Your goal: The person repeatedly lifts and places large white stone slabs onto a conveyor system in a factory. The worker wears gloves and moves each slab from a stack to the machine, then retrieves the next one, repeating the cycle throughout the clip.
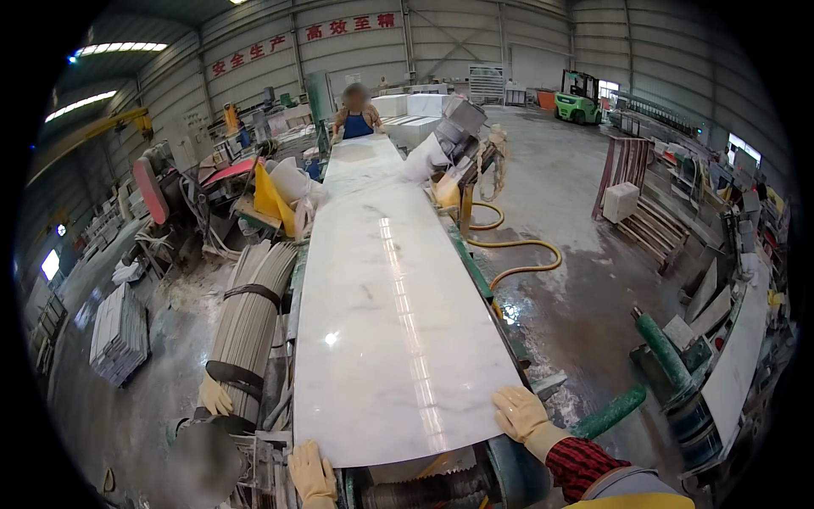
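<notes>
A long polished white stone slab with faint grey veins runs away from me on a machine bed. My right hand, in a cream rubber glove, lies over the slab's near right corner with its fingers stretched out. My left hand, gloved alike, rests at the near left corner with its fingers extended flat. Both hands are open, and their undersides are hidden. Below the near edge, between my hands, a dark ridged roller shows in part.
A co-worker in a blue apron stands at the slab's far end. Another person's gloved hand is at a strapped bundle of strips on the left. A tilted machine head, yellow hose and green forklift are to the right.
</notes>
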Demonstrator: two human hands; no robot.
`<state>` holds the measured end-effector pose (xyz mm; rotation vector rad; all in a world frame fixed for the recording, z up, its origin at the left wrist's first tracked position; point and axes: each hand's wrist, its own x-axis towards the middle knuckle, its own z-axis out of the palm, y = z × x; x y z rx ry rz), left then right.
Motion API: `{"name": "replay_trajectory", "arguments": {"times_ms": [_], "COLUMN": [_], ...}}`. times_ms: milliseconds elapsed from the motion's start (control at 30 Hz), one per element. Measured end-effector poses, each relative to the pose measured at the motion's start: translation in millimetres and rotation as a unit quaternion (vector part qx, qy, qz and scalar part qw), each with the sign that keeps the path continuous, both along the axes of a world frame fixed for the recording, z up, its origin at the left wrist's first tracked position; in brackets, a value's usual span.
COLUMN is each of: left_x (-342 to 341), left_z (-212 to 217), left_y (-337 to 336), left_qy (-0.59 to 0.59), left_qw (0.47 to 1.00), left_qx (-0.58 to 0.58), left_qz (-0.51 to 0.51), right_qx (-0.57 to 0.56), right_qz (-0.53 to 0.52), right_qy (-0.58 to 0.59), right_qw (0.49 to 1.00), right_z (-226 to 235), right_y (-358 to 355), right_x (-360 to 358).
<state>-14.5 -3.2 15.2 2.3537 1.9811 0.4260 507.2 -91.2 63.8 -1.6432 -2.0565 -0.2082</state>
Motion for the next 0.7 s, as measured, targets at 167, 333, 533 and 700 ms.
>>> {"name": "replay_trajectory", "arguments": {"times_ms": [167,333,533,700], "left_x": [-3.8,-1.6,-3.6,-5.5], "left_z": [-5.7,-3.5,-4.3,-9.3], "left_y": [-1.6,-1.4,-6.0,-2.9], "left_qy": [-0.012,-0.004,-0.024,-0.02], "left_qw": [0.999,0.999,0.999,0.997], "left_qx": [0.027,0.035,0.038,0.066], "left_qz": [-0.011,-0.015,-0.022,-0.022], "right_qx": [0.045,0.025,0.014,-0.058], "right_qz": [0.008,0.014,0.0,0.018], "right_qy": [0.013,0.011,-0.006,-0.003], "right_qw": [0.999,1.0,1.0,0.998], "right_z": [3.1,5.0,-14.7,-21.4], "right_y": [2.2,-0.2,-3.0,1.4], "right_x": [-8.9,-7.4,-5.2,5.1]}}
